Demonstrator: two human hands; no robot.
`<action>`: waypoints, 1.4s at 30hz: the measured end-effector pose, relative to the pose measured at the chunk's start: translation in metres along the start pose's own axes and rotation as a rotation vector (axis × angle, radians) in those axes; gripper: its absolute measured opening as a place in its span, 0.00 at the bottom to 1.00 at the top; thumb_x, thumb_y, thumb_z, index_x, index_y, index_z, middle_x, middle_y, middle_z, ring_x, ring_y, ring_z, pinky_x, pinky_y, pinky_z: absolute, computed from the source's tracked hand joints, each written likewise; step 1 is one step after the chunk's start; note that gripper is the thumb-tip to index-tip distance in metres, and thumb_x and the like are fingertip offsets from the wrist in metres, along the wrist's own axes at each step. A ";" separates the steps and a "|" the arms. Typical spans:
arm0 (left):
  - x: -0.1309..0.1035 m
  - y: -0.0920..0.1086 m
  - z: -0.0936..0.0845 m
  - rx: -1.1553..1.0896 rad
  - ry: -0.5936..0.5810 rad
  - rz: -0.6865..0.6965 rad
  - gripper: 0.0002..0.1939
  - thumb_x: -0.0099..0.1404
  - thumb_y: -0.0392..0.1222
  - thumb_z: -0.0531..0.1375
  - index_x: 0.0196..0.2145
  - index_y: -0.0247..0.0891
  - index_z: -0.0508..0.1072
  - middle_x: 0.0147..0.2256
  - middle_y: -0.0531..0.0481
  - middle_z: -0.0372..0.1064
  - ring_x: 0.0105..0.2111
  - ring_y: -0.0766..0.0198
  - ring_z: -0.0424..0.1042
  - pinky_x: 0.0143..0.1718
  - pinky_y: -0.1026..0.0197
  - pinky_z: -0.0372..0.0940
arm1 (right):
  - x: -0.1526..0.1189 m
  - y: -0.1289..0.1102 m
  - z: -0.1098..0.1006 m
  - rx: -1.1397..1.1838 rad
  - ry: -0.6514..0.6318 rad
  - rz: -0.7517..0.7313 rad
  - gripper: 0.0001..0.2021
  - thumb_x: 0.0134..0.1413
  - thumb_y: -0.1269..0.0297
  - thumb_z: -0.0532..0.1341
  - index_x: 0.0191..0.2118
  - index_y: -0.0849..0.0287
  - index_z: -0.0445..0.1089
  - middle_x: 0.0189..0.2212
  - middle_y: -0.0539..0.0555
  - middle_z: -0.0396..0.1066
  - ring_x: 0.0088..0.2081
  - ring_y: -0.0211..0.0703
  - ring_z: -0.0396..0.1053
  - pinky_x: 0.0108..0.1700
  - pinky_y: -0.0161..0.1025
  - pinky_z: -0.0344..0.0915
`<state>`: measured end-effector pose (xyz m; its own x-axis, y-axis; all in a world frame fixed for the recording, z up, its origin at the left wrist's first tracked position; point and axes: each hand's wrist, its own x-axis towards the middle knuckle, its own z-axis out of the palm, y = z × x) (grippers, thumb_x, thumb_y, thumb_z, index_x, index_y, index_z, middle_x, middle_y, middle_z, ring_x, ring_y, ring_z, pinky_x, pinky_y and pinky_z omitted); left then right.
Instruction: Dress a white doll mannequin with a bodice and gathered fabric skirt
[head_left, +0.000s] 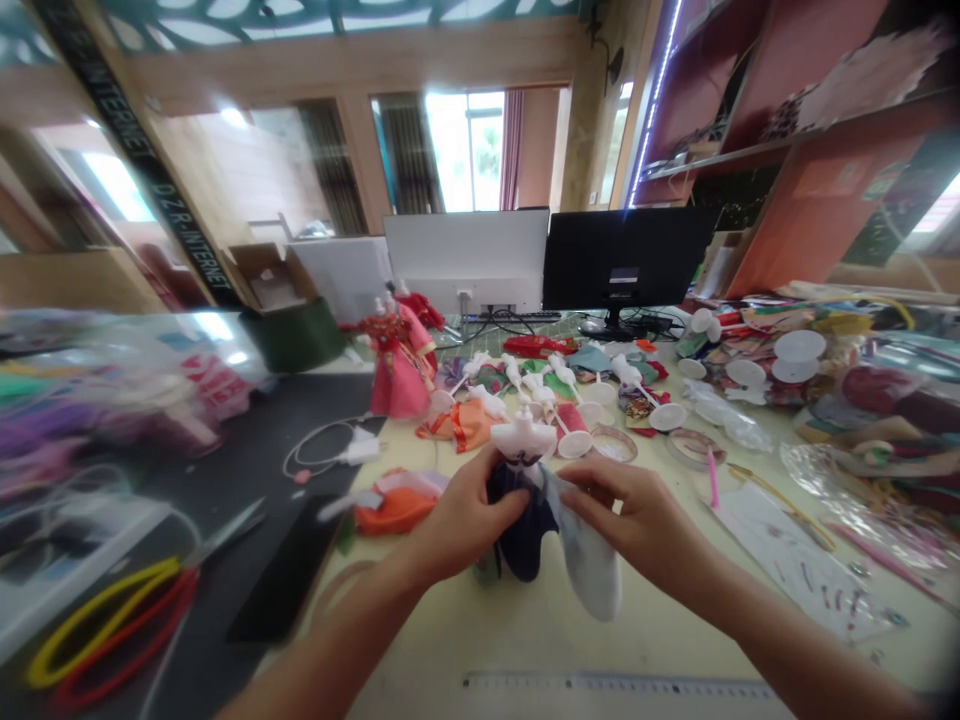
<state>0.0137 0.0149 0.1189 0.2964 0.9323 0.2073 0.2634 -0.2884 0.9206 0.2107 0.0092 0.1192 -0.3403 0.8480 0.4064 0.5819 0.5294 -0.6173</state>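
A small white doll mannequin (523, 440) stands upright in front of me, with a dark navy garment (525, 545) around its lower torso. My left hand (480, 505) grips the mannequin and the navy cloth, its thumb pressed across the front. On the other side my right hand (626, 500) pinches a pale grey-white piece of cloth (592, 565) that hangs down beside the navy one. Whether the two cloths are joined cannot be seen. Behind my left hand lies an orange garment (394, 505).
Several white mannequins on round bases (574, 443) lie among coloured clothes. Dressed mannequins in red and pink (397, 370) stand at back left. Scissors with yellow and red handles (127, 620) and a phone-like black slab (283, 570) lie left. A ruler (615, 686) is in front; monitors (630, 262) stand behind.
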 end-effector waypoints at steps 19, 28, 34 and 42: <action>0.000 0.002 0.007 -0.055 -0.009 -0.014 0.19 0.56 0.31 0.57 0.45 0.42 0.67 0.41 0.53 0.70 0.42 0.63 0.68 0.44 0.62 0.61 | 0.005 -0.004 -0.011 0.294 0.026 0.158 0.08 0.52 0.61 0.59 0.27 0.59 0.64 0.25 0.49 0.65 0.29 0.37 0.63 0.32 0.35 0.61; 0.000 0.007 0.015 0.026 0.019 0.000 0.15 0.55 0.32 0.57 0.41 0.39 0.67 0.37 0.53 0.69 0.38 0.62 0.67 0.39 0.62 0.62 | -0.005 -0.011 0.006 -0.018 0.105 -0.077 0.06 0.58 0.66 0.54 0.30 0.58 0.63 0.24 0.48 0.65 0.25 0.36 0.62 0.28 0.34 0.58; 0.000 0.011 0.018 0.027 0.017 -0.006 0.11 0.56 0.34 0.57 0.39 0.38 0.66 0.34 0.54 0.67 0.39 0.62 0.67 0.40 0.63 0.62 | -0.002 -0.009 0.007 -0.222 0.109 -0.256 0.07 0.59 0.68 0.52 0.32 0.59 0.65 0.28 0.52 0.67 0.27 0.39 0.65 0.28 0.36 0.58; 0.001 0.010 0.017 0.076 0.024 -0.034 0.15 0.56 0.35 0.57 0.43 0.39 0.67 0.35 0.54 0.69 0.39 0.62 0.67 0.40 0.62 0.61 | -0.007 -0.001 0.001 -0.234 0.025 -0.093 0.04 0.56 0.65 0.56 0.31 0.58 0.65 0.23 0.48 0.68 0.24 0.37 0.64 0.26 0.34 0.57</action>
<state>0.0323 0.0090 0.1221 0.2647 0.9464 0.1850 0.3423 -0.2716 0.8995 0.2120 0.0031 0.1167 -0.3838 0.7934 0.4725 0.7052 0.5822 -0.4047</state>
